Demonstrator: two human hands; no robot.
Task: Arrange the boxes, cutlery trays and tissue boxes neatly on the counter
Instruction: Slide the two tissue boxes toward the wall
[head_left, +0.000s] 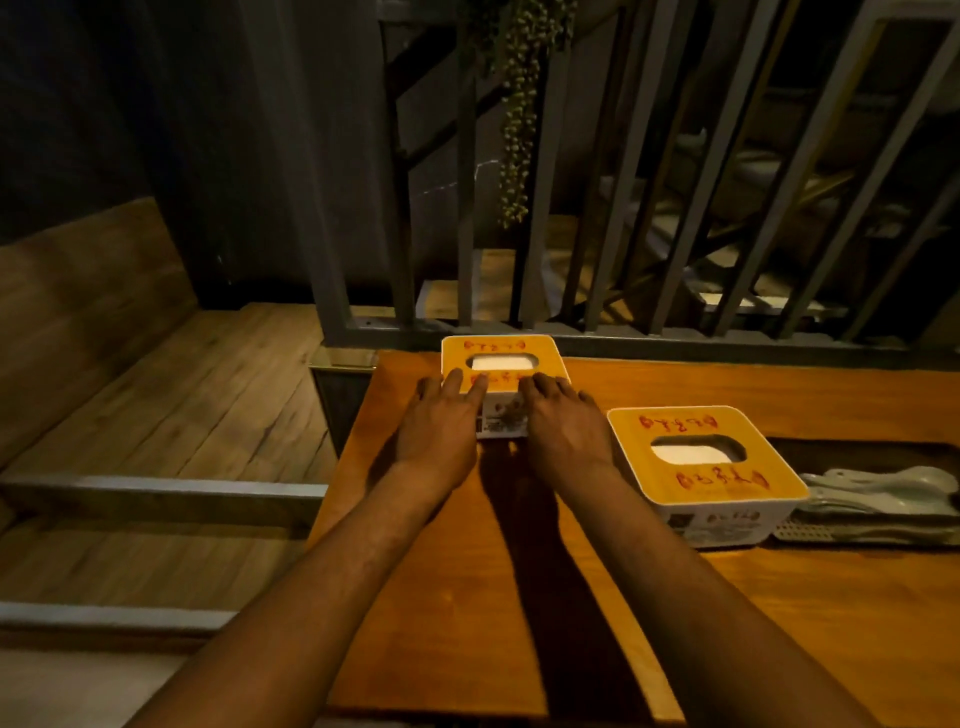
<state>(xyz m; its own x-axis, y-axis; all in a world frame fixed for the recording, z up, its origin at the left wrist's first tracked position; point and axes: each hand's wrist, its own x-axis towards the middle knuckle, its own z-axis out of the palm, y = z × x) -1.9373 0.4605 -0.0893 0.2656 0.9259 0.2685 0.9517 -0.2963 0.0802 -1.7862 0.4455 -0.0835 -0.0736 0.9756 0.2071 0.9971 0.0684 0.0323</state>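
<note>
Orange-brown wood is running under both forearms as the counter stretches away from the person. Nearest on the right, a cutlery tray is sitting low with pale spoons lying in it, and the second tissue box is touching its left end, turned a little askew. Further out, the left hand and the right hand are pressing on the first tissue box, fingers spread flat over its near edge and top rather than curled around it, so neither hand is closing a grasp. That flat hold is probably serving to slide and square the box against the grey railing at the counter's far left corner. Beyond, a hanging plant is trailing down.
</note>
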